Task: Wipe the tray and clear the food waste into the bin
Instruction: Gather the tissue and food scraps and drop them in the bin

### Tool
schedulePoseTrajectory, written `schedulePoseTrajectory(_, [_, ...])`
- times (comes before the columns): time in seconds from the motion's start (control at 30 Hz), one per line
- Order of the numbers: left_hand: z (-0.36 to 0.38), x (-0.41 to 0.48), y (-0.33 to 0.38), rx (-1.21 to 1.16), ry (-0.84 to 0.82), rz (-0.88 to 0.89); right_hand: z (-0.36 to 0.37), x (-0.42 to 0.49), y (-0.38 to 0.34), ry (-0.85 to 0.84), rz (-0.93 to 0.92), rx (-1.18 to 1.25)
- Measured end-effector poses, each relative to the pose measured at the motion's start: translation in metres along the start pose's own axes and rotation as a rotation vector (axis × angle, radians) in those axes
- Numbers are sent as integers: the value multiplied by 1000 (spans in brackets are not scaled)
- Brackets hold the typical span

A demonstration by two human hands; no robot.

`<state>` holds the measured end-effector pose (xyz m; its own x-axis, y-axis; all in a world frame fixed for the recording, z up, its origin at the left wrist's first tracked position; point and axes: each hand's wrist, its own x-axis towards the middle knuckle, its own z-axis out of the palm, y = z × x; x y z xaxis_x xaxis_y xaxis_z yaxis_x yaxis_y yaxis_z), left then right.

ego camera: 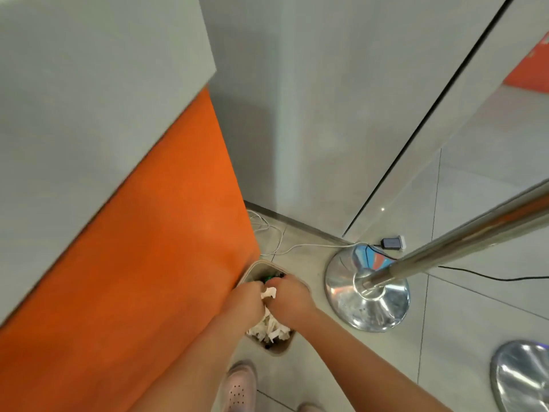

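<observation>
Both my hands are down over the bin (pixel 278 350), which sits directly below my fingers. My left hand (pixel 249 295) and right hand (pixel 290 296) are bunched together, fingers curled onto a crumpled white tissue (pixel 269 292) pinched between them. Under them the bin already holds a heap of white paper (pixel 271 329). I judge the dumping nearly done: this wad only needs letting go. The tray is not in view, so I cannot tell whether it is wiped clean. The orange-sided bench (pixel 154 233) rises left of my fingers, and a chrome stand (pixel 367 295) is to their right.
</observation>
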<state>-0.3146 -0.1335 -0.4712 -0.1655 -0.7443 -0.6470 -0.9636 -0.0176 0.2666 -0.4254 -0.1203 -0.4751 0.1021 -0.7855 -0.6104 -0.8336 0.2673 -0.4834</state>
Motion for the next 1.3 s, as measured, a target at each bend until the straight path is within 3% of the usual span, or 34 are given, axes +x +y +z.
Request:
schedulePoseTrajectory(0.4, [-146,-254,42,-457,502,20,-138,-195,-131,258,-309,379])
schedulePoseTrajectory(0.6, [-177,-374,18,-653,681,38,-158,-282,-210,230,-535,505])
schedulePoseTrajectory(0.87, [-171,-520,-75,-716,889,-216,-90,-363,-315,-15,-747,387])
schedulePoseTrajectory(1.1, [-138,-633,-189,-836,1014,-415,15,-411,-407,-107,-816,207])
schedulePoseTrajectory(1.3, [-109,-717,-284,-895,1060,-442,99,-452,-483,-127,-825,165])
